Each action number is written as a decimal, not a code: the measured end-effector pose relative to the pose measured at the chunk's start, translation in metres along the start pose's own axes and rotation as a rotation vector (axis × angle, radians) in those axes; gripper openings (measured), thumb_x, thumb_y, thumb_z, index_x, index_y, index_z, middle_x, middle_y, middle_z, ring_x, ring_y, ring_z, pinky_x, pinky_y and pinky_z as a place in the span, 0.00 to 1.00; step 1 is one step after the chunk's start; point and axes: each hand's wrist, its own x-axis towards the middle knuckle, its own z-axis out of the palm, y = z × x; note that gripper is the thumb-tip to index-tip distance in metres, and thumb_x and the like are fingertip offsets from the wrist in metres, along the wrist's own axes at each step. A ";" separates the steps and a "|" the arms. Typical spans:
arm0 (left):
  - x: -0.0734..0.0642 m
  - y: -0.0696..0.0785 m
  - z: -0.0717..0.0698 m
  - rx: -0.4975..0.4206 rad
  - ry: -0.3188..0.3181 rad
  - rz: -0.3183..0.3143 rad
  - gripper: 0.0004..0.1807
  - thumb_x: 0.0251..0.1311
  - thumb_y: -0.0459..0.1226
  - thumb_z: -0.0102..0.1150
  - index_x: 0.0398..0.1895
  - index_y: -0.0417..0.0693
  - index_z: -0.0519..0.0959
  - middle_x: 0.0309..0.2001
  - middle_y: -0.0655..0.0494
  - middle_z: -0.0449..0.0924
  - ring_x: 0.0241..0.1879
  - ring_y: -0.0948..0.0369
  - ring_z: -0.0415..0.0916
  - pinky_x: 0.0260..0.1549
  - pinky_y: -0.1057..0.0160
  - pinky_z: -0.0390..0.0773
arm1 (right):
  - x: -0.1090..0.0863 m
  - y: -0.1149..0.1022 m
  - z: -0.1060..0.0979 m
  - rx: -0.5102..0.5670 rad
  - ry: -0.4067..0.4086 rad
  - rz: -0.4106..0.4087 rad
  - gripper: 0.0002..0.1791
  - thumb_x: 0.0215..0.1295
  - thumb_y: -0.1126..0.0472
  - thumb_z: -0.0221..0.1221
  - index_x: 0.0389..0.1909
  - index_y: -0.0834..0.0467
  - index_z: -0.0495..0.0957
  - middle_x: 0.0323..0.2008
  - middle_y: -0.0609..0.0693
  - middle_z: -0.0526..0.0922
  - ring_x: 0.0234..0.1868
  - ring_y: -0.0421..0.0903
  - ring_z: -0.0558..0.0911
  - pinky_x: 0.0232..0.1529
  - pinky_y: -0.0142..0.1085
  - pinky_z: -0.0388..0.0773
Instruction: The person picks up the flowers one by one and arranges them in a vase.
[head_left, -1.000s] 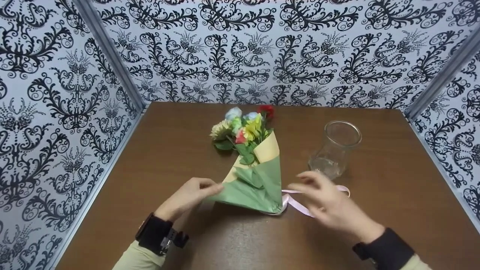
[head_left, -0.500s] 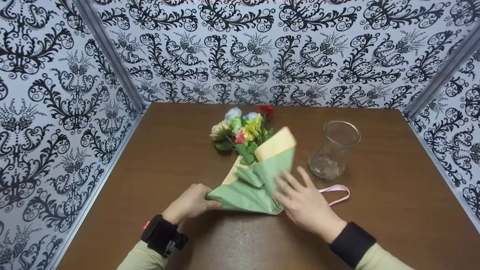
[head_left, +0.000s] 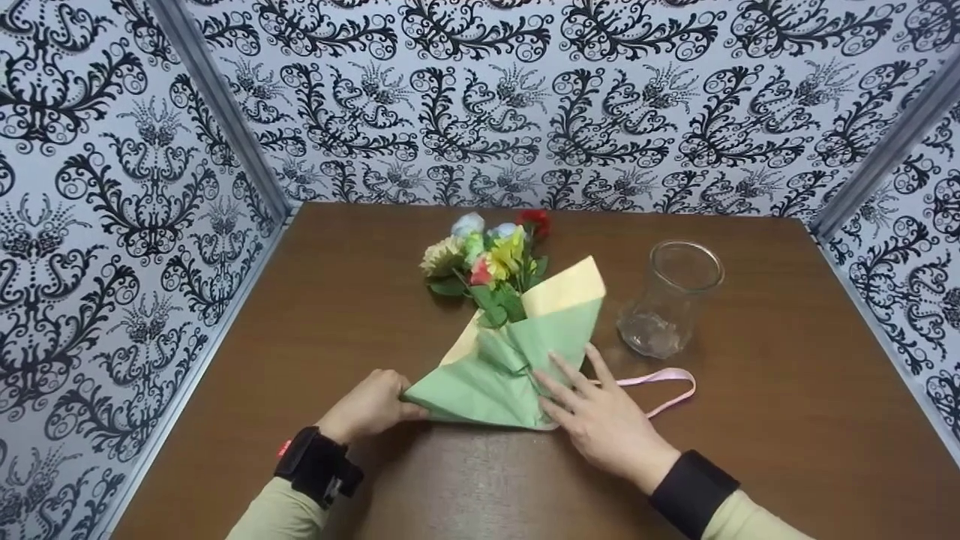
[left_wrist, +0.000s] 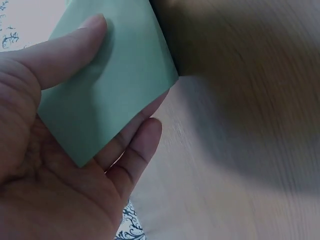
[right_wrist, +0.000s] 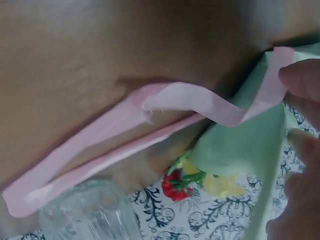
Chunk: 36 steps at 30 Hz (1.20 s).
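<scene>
A bouquet of mixed flowers lies on the table, its heads toward the back wall. Green wrapping paper with a cream inner side covers its lower part. My left hand pinches the paper's left corner; the left wrist view shows the thumb on top and fingers underneath. My right hand rests on the paper's right part with its fingers spread and fairly straight. A pink ribbon loops out to the right from the paper, its near end passing by the right thumb. The stems are hidden inside the paper.
A clear glass vase stands upright on the brown table, right of the bouquet and beyond the ribbon loop. Patterned black-and-white walls enclose the back and sides.
My right hand has moved left from over the ribbon onto the paper, whose right flap now spreads farther right. My left hand has taken hold of the left corner and drawn it slightly left.
</scene>
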 end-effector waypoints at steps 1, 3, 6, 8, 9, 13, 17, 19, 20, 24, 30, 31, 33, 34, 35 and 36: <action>0.000 -0.002 0.000 0.002 0.004 -0.003 0.25 0.52 0.41 0.77 0.12 0.56 0.68 0.16 0.69 0.57 0.18 0.68 0.55 0.18 0.69 0.56 | 0.000 0.000 0.001 0.003 -0.006 0.018 0.22 0.62 0.56 0.62 0.57 0.50 0.84 0.71 0.54 0.73 0.73 0.62 0.68 0.69 0.69 0.57; -0.002 -0.005 -0.001 0.007 0.009 -0.010 0.26 0.52 0.40 0.77 0.11 0.56 0.66 0.15 0.70 0.55 0.17 0.68 0.54 0.17 0.69 0.55 | -0.001 0.001 0.003 0.011 -0.025 0.063 0.23 0.61 0.57 0.64 0.59 0.50 0.83 0.70 0.54 0.74 0.72 0.62 0.70 0.69 0.69 0.58; -0.003 -0.010 -0.003 0.012 0.015 -0.022 0.27 0.52 0.39 0.77 0.10 0.56 0.64 0.15 0.70 0.54 0.17 0.68 0.52 0.17 0.69 0.54 | -0.004 0.002 0.007 0.026 -0.061 0.121 0.27 0.60 0.57 0.66 0.62 0.49 0.81 0.69 0.54 0.75 0.70 0.63 0.72 0.67 0.70 0.60; -0.004 -0.012 -0.003 0.018 0.016 -0.027 0.28 0.52 0.38 0.77 0.10 0.56 0.63 0.14 0.70 0.53 0.16 0.68 0.52 0.16 0.69 0.54 | -0.006 0.003 0.008 0.045 -0.084 0.149 0.28 0.61 0.58 0.65 0.64 0.50 0.80 0.69 0.55 0.75 0.70 0.63 0.72 0.67 0.70 0.61; -0.005 -0.013 -0.004 0.019 0.016 -0.029 0.28 0.51 0.38 0.77 0.10 0.56 0.64 0.14 0.70 0.53 0.16 0.68 0.52 0.16 0.69 0.54 | -0.007 0.003 0.010 0.051 -0.096 0.161 0.28 0.61 0.58 0.65 0.65 0.50 0.79 0.69 0.55 0.75 0.69 0.63 0.73 0.66 0.70 0.62; -0.005 -0.017 -0.007 0.032 0.010 -0.033 0.27 0.51 0.38 0.78 0.10 0.55 0.65 0.14 0.70 0.54 0.16 0.68 0.53 0.17 0.68 0.55 | -0.008 0.003 0.011 0.095 -0.160 0.210 0.28 0.65 0.60 0.62 0.68 0.52 0.76 0.70 0.56 0.74 0.69 0.63 0.74 0.66 0.69 0.64; -0.006 -0.020 -0.012 0.052 0.021 -0.075 0.27 0.51 0.37 0.78 0.10 0.53 0.65 0.14 0.69 0.54 0.16 0.66 0.53 0.17 0.67 0.55 | -0.007 0.004 0.012 0.135 -0.226 0.258 0.27 0.67 0.60 0.59 0.69 0.53 0.75 0.70 0.56 0.75 0.69 0.62 0.74 0.66 0.67 0.64; -0.007 -0.022 -0.015 0.059 0.029 -0.113 0.28 0.50 0.37 0.78 0.10 0.53 0.64 0.13 0.68 0.54 0.16 0.66 0.53 0.17 0.67 0.54 | -0.007 0.004 0.013 0.152 -0.240 0.275 0.26 0.69 0.60 0.58 0.68 0.53 0.76 0.69 0.56 0.76 0.68 0.62 0.75 0.67 0.66 0.65; -0.007 -0.023 -0.016 0.059 0.030 -0.136 0.29 0.50 0.37 0.78 0.10 0.53 0.63 0.13 0.68 0.53 0.16 0.66 0.53 0.17 0.67 0.53 | -0.008 0.004 0.013 0.158 -0.241 0.281 0.25 0.70 0.59 0.58 0.67 0.53 0.76 0.68 0.56 0.76 0.67 0.61 0.76 0.66 0.65 0.66; -0.006 -0.027 -0.020 0.067 0.010 -0.221 0.30 0.50 0.37 0.78 0.09 0.53 0.62 0.13 0.67 0.52 0.15 0.66 0.51 0.16 0.66 0.51 | -0.009 0.006 0.014 0.190 -0.237 0.303 0.23 0.72 0.57 0.58 0.67 0.52 0.76 0.66 0.56 0.78 0.65 0.60 0.78 0.66 0.65 0.67; -0.002 -0.018 -0.029 0.140 -0.058 -0.302 0.20 0.47 0.48 0.78 0.19 0.50 0.75 0.19 0.62 0.67 0.21 0.61 0.63 0.22 0.60 0.64 | -0.010 0.008 0.014 0.214 -0.239 0.308 0.23 0.73 0.56 0.59 0.67 0.51 0.76 0.66 0.56 0.78 0.64 0.61 0.79 0.65 0.65 0.67; -0.001 -0.015 -0.030 0.161 -0.066 -0.299 0.20 0.47 0.51 0.77 0.23 0.49 0.78 0.22 0.61 0.71 0.23 0.60 0.67 0.24 0.57 0.68 | -0.009 0.008 0.014 0.217 -0.243 0.310 0.23 0.73 0.56 0.59 0.67 0.52 0.76 0.66 0.56 0.78 0.64 0.61 0.79 0.65 0.65 0.67; 0.003 -0.007 -0.031 0.196 -0.070 -0.284 0.23 0.46 0.56 0.75 0.32 0.49 0.82 0.29 0.59 0.78 0.30 0.57 0.73 0.33 0.51 0.74 | -0.007 0.009 0.012 0.225 -0.252 0.315 0.23 0.73 0.57 0.59 0.67 0.52 0.76 0.66 0.56 0.78 0.64 0.61 0.78 0.65 0.66 0.67; 0.005 -0.003 -0.031 0.208 -0.066 -0.279 0.24 0.47 0.58 0.74 0.35 0.49 0.83 0.31 0.58 0.81 0.32 0.56 0.75 0.36 0.48 0.76 | -0.006 0.010 0.012 0.226 -0.256 0.318 0.23 0.73 0.57 0.59 0.68 0.52 0.76 0.67 0.56 0.78 0.65 0.61 0.78 0.65 0.66 0.67; 0.007 0.002 -0.031 0.211 -0.060 -0.272 0.25 0.48 0.59 0.74 0.37 0.49 0.83 0.33 0.57 0.82 0.33 0.56 0.76 0.38 0.48 0.76 | -0.006 0.010 0.012 0.227 -0.258 0.321 0.23 0.73 0.57 0.59 0.68 0.52 0.76 0.67 0.56 0.77 0.65 0.61 0.78 0.65 0.66 0.66; 0.009 0.006 -0.030 0.204 -0.049 -0.261 0.25 0.49 0.58 0.74 0.36 0.49 0.83 0.33 0.56 0.82 0.34 0.56 0.76 0.39 0.47 0.76 | -0.005 0.011 0.013 0.233 -0.264 0.327 0.24 0.73 0.57 0.58 0.68 0.52 0.75 0.67 0.56 0.77 0.66 0.62 0.77 0.65 0.67 0.66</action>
